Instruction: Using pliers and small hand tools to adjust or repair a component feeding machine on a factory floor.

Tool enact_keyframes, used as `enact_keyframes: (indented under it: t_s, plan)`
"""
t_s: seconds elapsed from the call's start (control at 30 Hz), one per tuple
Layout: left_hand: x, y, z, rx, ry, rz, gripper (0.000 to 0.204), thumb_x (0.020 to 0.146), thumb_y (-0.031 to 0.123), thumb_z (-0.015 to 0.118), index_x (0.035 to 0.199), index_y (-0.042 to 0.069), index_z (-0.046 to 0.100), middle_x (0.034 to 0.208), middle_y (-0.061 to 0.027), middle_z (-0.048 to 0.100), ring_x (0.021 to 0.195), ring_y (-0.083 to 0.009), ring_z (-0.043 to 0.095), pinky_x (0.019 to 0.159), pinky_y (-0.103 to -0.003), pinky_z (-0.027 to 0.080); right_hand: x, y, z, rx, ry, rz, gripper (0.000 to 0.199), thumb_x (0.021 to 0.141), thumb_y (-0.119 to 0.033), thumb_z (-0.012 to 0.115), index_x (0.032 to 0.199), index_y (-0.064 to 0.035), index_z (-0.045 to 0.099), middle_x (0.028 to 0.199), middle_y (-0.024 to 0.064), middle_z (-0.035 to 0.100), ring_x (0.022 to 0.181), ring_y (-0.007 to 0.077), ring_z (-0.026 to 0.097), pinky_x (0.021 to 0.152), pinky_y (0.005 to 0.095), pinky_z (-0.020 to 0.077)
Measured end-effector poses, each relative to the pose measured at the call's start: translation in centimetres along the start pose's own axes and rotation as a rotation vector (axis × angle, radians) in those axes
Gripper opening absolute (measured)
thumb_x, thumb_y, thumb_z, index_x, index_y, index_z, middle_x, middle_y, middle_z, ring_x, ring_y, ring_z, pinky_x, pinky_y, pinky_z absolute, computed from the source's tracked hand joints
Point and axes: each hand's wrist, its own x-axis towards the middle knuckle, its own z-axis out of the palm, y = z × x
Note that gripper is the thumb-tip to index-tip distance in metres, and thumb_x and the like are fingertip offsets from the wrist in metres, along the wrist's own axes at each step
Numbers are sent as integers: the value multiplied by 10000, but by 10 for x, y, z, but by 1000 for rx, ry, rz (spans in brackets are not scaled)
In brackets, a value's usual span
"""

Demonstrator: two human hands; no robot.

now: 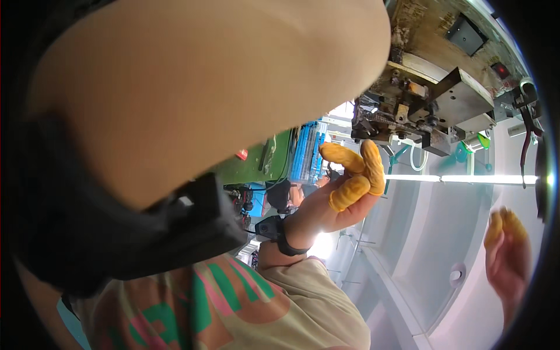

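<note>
Bare skin of an arm or hand, very near and blurred, fills the upper left. I take it for my left hand; its fingers are out of sight. A black strap with a boxy black device wraps round it. Beyond it, my right hand is raised, its yellow-covered fingers curved and apart, with nothing seen between them. A black wristband with a small device circles that wrist. Just above those fingertips is a metal machine; I cannot tell whether they touch.
Another hand with yellow finger covers is blurred at the right edge; whose it is, I cannot tell. A green tabletop and blue crates lie behind. A tube light crosses the pale ceiling. A printed shirt fills the lower part.
</note>
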Motion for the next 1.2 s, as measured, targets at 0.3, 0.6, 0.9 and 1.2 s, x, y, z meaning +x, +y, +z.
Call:
enact_keyframes:
  t_s: [0.3, 0.6, 0.9, 1.2]
  plan:
    - [7, 1, -11, -24, -10, -77, 118, 791, 52, 571, 875, -24, 603, 776, -143, 617, 650, -231, 598, 597, -329, 483, 0, 16, -2, 86, 86, 30, 448, 1006, -339, 383, 1125, 79, 495, 906, 192, 642, 676, 239, 632, 700, 313, 502]
    - [14, 29, -10, -27, 43, -168, 85, 853, 41, 542, 877, -25, 591, 727, -143, 623, 641, -229, 600, 594, -349, 470, -1, 0, 3, 122, 9, 61, 444, 998, -352, 409, 1103, 67, 512, 919, 179, 644, 656, 229, 627, 678, 294, 495]
    - [31, 14, -10, -179, 9, -194, 86, 865, 41, 544, 881, -15, 608, 739, -134, 631, 643, -204, 616, 594, -325, 486, -1, 2, 6, 150, 14, 73, 378, 987, -294, 457, 1079, 65, 530, 987, 161, 638, 645, 222, 629, 682, 305, 503]
    - [66, -22, -5, -541, -49, -328, 94, 874, 32, 543, 892, -4, 628, 752, -123, 640, 645, -173, 633, 599, -293, 507, 4, 1, 10, 201, 38, 82, 285, 965, -181, 494, 1081, 74, 549, 876, 158, 637, 650, 209, 611, 659, 309, 501]
